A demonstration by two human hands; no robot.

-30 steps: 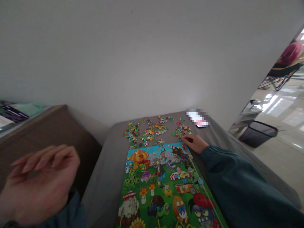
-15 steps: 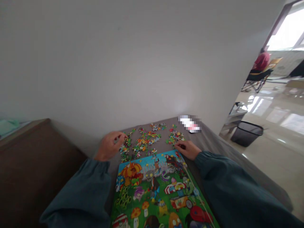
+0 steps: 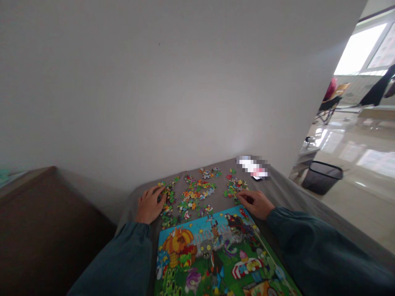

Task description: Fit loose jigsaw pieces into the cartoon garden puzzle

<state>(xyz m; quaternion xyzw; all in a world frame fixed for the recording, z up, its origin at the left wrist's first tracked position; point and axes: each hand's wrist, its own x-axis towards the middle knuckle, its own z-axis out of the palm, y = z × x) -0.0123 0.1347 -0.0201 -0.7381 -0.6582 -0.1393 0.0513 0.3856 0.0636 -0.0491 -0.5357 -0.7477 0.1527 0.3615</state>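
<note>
- I use the picture point(image 3: 216, 255), the bright cartoon sheet lying nearest the camera on the grey table point(image 3: 286, 193), as my landmark.
- The pieces point(image 3: 197, 191) are scattered loose just beyond the picture's far edge, in about three clusters. The nearest ones touch or nearly touch that edge.
- My left hand point(image 3: 150, 204) lies beyond the picture's far left corner, palm down, with its fingertips on the left cluster. I cannot tell whether a piece is pinched under them.
- My right hand point(image 3: 255, 202) sits at the picture's far right corner, fingers curled down onto the right cluster. Something dark shows between the fingers, but I cannot tell whether they grip a piece.
- The hands are well apart, with the middle cluster between them.
- As I judge it, the step in hand is sorting through the loose pieces, one hand to each outer cluster.
- Lifting a piece from here would call for a fine two-finger pinch on a single one, because they lie crowded and partly overlapping.
- Beyond the right cluster lies a blurred-out object point(image 3: 253, 167), and right of the table a dark bin point(image 3: 321, 176) stands on the floor.
- A brown cabinet point(image 3: 37, 230) stands left of the picture, apart from the table.
</note>
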